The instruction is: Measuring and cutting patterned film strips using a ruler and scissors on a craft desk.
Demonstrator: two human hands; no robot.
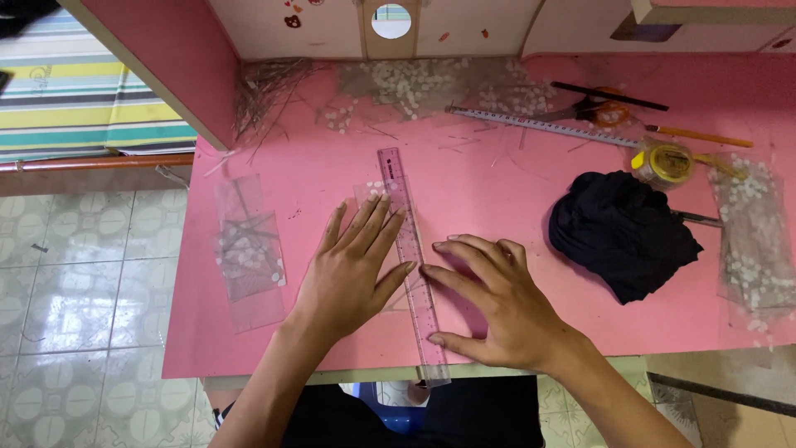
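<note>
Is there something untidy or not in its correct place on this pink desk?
Yes. Small white dots and thin slivers are scattered along the back of the pink desk. The transparent ruler under both hands lies slanted and sticks out past the front edge.

A clear pink-tinted plastic ruler (411,264) is lying flat on the pink desk, running from mid-desk down past the near edge, where its tip is overhanging. A transparent plastic sheet (375,192) is lying beneath it, its outline hard to trace, possibly dotted with small white spots.
</note>
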